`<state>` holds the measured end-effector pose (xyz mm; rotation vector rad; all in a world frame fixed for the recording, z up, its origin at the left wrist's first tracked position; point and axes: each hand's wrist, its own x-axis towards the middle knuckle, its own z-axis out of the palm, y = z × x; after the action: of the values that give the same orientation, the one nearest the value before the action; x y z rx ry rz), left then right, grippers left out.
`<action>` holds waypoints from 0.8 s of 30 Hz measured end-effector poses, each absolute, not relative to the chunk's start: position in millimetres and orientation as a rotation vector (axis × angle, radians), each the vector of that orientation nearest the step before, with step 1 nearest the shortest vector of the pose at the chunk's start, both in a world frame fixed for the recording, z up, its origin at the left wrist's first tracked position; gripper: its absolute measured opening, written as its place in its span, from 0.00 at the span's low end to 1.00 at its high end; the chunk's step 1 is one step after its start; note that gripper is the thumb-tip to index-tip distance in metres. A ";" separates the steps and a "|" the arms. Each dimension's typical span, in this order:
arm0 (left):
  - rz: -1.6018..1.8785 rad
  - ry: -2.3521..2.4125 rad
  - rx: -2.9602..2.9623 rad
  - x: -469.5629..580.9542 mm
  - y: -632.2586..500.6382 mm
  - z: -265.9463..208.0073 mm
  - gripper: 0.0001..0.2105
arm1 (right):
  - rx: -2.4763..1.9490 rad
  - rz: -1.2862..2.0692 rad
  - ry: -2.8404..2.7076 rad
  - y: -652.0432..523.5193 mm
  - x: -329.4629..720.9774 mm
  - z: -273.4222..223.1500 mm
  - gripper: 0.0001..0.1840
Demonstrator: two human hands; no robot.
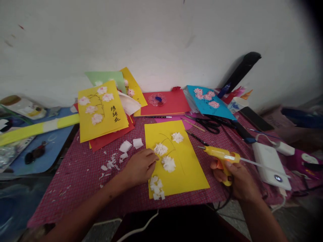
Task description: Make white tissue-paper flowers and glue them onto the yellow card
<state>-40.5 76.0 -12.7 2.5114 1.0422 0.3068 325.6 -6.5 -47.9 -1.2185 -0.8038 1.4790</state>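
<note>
My right hand (238, 178) is wrapped round the handle of a yellow hot glue gun (220, 154). Its nozzle points left, just off the edge of a yellow sheet of paper (189, 168), and a glue stick (252, 162) sticks out of its back. My left hand (142, 166) rests at the sheet's left edge with its fingers pinched together beside a white paper flower (160, 149). Whatever is between those fingertips is hidden. Two more white flowers sit along a drawn branch. Folded white paper bits (156, 187) lie in the lower left corner of the sheet.
White paper squares (125, 146) and scraps (111, 164) lie left of the sheet. Finished flower cards (101, 114) are stacked behind them. Black scissors (209, 124), a blue card (210, 102) and a white power bank (271, 166) with cables stand right.
</note>
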 end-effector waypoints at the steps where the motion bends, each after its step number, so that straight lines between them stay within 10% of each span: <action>1: 0.305 1.053 2.500 -43.7 74.8 -11.6 0.10 | -1.218 1.463 -0.802 -6.2 324.9 -47.4 0.18; 24: 0.183 0.806 2.400 -54.2 55.3 0.2 0.14 | -1.207 1.409 -0.835 -3.9 323.4 -50.1 0.16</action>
<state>-54.2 55.3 0.2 2.4001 0.8057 0.1835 323.4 -3.9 -50.1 -1.2071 -0.8348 1.4085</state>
